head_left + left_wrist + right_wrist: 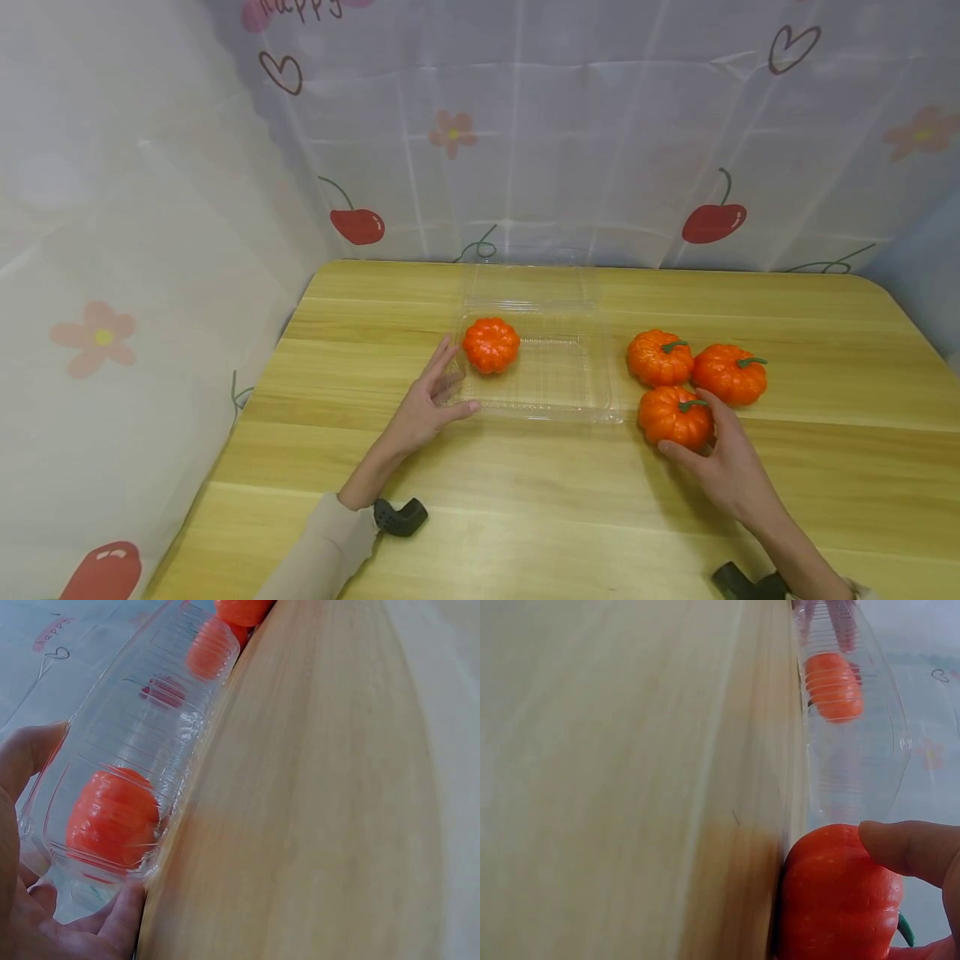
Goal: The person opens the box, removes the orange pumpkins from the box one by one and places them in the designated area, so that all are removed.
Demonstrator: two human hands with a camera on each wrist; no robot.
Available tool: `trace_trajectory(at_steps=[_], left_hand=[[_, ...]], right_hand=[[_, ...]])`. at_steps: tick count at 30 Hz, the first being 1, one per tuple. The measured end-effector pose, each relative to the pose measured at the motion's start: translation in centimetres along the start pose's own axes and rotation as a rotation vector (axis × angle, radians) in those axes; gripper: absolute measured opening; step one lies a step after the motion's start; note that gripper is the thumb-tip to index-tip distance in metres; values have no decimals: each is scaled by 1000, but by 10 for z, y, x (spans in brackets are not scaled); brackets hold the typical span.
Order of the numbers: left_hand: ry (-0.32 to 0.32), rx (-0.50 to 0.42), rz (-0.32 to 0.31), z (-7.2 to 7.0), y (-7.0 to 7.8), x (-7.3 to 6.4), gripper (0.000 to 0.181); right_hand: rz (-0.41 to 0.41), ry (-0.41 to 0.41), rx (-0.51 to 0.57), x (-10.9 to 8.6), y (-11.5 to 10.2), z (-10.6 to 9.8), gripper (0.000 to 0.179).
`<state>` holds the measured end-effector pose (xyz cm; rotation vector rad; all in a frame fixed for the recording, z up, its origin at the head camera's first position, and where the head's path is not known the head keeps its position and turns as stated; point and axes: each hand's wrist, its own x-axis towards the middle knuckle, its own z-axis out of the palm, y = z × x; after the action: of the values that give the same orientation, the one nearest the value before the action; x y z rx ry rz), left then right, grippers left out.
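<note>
The right hand (726, 467) grips the front pumpkin (670, 418), just right of the clear box (542, 412). The left hand (420, 412), fingers spread, touches the box's left side

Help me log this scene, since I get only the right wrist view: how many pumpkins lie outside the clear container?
Observer: Three: to the right of the container, the held pumpkin in the right hand, plus a left far pumpkin and a right far pumpkin.
Operator: Is the container shut?
Observer: No, the head view shows its clear lid open, extending from the far side toward the backdrop.
Operator: Do the two far pumpkins have stems?
Observer: Yes, the head view shows a green stem on each.
</note>
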<state>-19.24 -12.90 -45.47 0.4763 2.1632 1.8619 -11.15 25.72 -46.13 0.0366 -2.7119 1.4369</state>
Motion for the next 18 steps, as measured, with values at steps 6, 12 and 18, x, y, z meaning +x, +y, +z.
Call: trace_trajectory(at_steps=[6,12,18], left_hand=[[-2,-9,-2,0,-1,0,89],[-4,-14,-7,-2,-1,-1,89],[-5,-16,-3,0,0,0,89]], right_hand=[[-5,6,7,0,-1,0,86],[-31,44,15,-1,-2,1,88],[-66,80,-33,-11,-10,-6,90]])
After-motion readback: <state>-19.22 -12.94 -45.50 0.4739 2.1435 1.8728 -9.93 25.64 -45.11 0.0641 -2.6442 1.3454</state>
